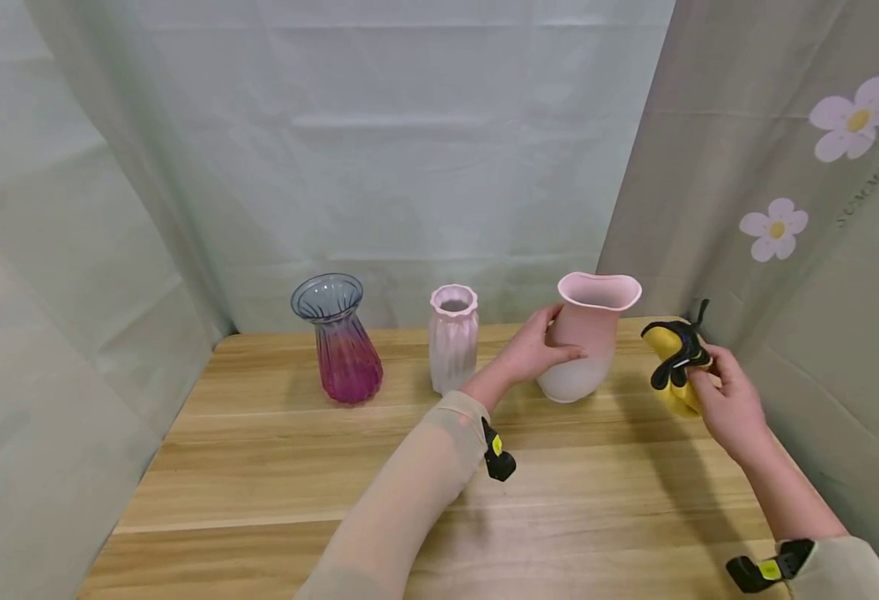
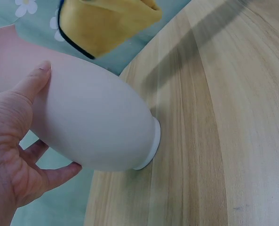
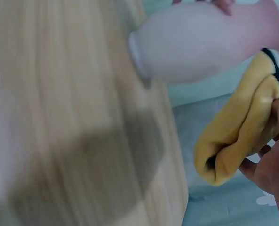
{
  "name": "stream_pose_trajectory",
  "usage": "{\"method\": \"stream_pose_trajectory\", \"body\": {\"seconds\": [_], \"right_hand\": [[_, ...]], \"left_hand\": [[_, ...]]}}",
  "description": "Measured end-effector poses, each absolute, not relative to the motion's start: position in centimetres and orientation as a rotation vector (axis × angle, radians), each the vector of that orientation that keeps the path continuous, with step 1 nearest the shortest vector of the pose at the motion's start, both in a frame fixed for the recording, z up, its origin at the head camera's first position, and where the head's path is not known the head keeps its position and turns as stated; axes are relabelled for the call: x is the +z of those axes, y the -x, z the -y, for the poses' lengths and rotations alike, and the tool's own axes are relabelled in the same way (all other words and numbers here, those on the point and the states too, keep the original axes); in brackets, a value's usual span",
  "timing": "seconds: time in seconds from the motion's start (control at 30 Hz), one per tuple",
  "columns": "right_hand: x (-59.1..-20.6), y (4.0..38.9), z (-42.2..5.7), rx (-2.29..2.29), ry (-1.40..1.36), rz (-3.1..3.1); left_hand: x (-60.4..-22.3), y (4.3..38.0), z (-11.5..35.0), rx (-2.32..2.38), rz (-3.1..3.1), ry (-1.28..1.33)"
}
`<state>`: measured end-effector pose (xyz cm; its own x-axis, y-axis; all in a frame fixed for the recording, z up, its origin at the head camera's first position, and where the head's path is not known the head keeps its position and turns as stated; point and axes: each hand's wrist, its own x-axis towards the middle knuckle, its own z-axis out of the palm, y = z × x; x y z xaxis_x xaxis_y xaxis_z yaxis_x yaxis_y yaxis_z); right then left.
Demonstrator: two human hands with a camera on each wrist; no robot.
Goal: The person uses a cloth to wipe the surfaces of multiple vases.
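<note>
My left hand [image 1: 532, 346] grips a pink-to-white vase [image 1: 592, 333] with a wavy rim, at the right of the row. In the left wrist view its thumb lies across the body of the vase [image 2: 97, 113], the fingers are round the other side, and the white foot is right at the tabletop. To the right of the vase, my right hand [image 1: 731, 408] pinches a folded, soft yellow cloth [image 1: 679, 400] with black trim. The right wrist view has the cloth [image 3: 233, 127] bunched, its lower end hanging free of the fingers.
A ribbed glass vase [image 1: 349, 358], blue above and magenta below, stands at the left of the wooden table [image 1: 274, 500]. Between it and the pink one is a small white fluted vase [image 1: 452, 350]. Pale curtains [image 1: 409, 150] with printed flowers hang behind and beside the table.
</note>
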<state>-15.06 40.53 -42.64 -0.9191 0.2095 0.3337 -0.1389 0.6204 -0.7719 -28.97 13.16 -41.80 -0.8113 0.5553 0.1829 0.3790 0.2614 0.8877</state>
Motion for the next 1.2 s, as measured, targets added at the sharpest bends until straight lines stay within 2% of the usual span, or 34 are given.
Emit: {"method": "stream_pose_trajectory", "body": {"seconds": [0.3,0.47,0.77,0.93,1.2], "right_hand": [[-46.9,16.2,-41.1,0.541,-0.255,2.7],[-48.9,16.6,-40.9,0.321,-0.368,2.703],[-50.0,17.6,-40.3,0.387,-0.339,2.826],[-49.7,18.4,-40.0,0.411,-0.263,2.981],[-49.1,19.6,-40.1,0.414,-0.302,3.125]], "left_hand": [[-41.8,29.0,-13.2,1.569,-2.365,-0.875],[-41.6,28.8,-13.2,1.568,-2.354,-0.855],[-41.6,28.8,-13.2,1.575,-2.352,-0.854],[-41.6,28.8,-13.1,1.581,-2.342,-0.856],[-41.9,29.0,-13.1,1.587,-2.339,-0.862]]}}
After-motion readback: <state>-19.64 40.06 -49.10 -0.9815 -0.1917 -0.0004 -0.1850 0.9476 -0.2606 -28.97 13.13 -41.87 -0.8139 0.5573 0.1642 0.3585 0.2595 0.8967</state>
